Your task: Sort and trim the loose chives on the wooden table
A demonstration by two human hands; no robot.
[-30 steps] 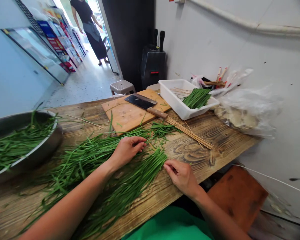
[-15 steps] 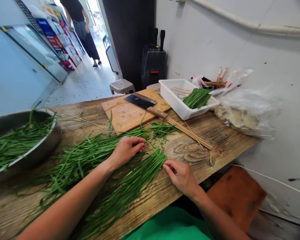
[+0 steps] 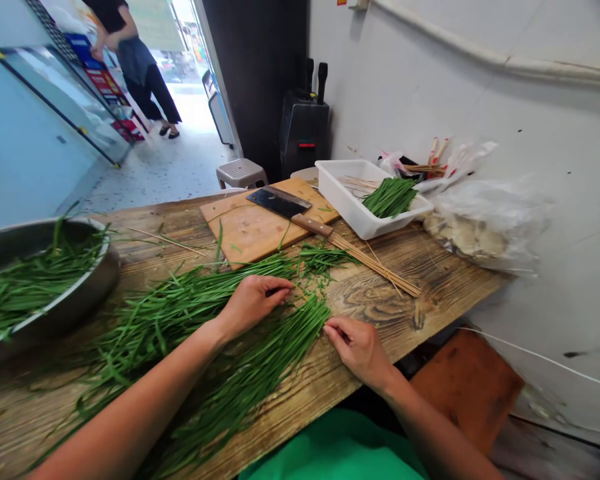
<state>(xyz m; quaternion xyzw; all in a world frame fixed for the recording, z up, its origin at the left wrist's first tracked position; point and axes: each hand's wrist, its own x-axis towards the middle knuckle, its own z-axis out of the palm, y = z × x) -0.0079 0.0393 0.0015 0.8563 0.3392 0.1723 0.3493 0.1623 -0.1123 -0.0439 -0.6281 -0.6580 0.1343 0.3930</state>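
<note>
Two bunches of garlic chives lie on the wooden table (image 3: 380, 293). My left hand (image 3: 255, 300) is over the ends of the farther bunch (image 3: 180, 303), thumb and finger pinched together. A thin tan line shows by its fingertips, too small to make out. My right hand (image 3: 357, 343) is closed in a pinch against the cut ends of the nearer bunch (image 3: 260, 373); what its fingers grip is hidden. Chopped chive bits (image 3: 323, 260) lie just beyond. Several bamboo skewers (image 3: 380, 263) lie on the table by the cleaver's handle (image 3: 313, 225).
The cleaver (image 3: 275, 201) rests on a cutting board (image 3: 235, 230). A white tray (image 3: 337, 193) holds skewers and chives (image 3: 390, 198). A metal basin (image 3: 107, 267) of chives stands left; a plastic bag (image 3: 485, 230) is right. A person (image 3: 140, 67) stands near the doorway.
My hands stay almost where they were, with the left fingers still pinched. In the background, the person has moved left and turned. The view has shifted slightly.
</note>
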